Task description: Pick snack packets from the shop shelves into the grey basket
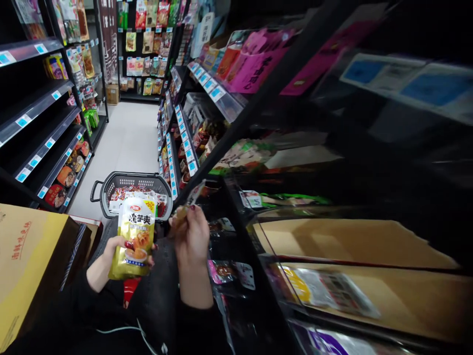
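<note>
My left hand (108, 256) is closed around a yellow and white snack pouch (137, 222), its printed front facing up and its thumb across the lower part. Possibly more pouches lie stacked beneath it; I cannot tell. My right hand (194, 239), raised beside the shelf on the right, pinches a small packet (195, 192) that shows nearly edge-on and blurred. Beyond both hands, a dark grey shopping basket (107, 190) stands on the floor, holding many small red and white packets (129, 192).
Close on my right, a black shelf unit (236, 236) carries bagged snacks, including a pink packet (221, 271) and a silver and yellow packet (328, 291). A yellow carton (29, 256) is at my left. Shelves with price tags line the pale aisle floor (127, 133).
</note>
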